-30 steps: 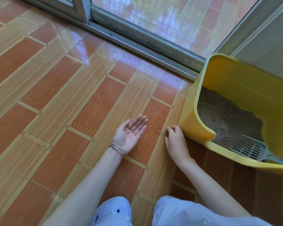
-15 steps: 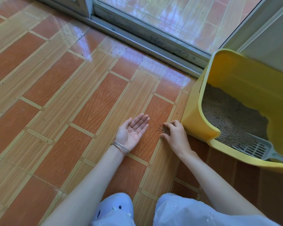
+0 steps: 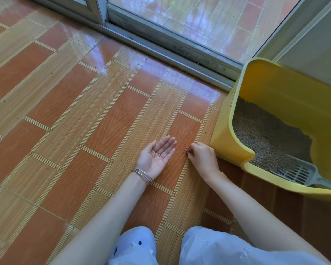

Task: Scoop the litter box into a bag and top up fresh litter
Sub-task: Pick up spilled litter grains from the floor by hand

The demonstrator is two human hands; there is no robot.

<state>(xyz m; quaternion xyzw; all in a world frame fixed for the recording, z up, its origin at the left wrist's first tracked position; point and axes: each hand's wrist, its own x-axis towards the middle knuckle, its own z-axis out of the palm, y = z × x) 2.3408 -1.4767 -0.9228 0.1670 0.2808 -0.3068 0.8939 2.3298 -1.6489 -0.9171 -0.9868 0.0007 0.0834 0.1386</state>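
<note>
Floor tiles (image 3: 103,121) fill the frame. Yellow litter box (image 3: 229,150) stands at right, holding litter (image 3: 266,134) and a grey scoop (image 3: 298,174). Left grip (image 3: 155,155), centre, lies palm-up, fingers straight, grains (image 3: 159,155) in the palm. Right grip (image 3: 203,157) pinches spilled grains (image 3: 184,151) just beside the box.

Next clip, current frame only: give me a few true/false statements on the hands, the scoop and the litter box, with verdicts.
1. The left hand lies palm up on the tiled floor, fingers straight. True.
2. The right hand holds the grey slotted plastic scoop. False: the scoop lies inside the yellow plastic litter box; the right hand pinches at loose litter grains on the floor.
3. The yellow litter box is empty. False: it holds grey-brown litter.
4. Thin metal bangles circle the left wrist. True.
</note>
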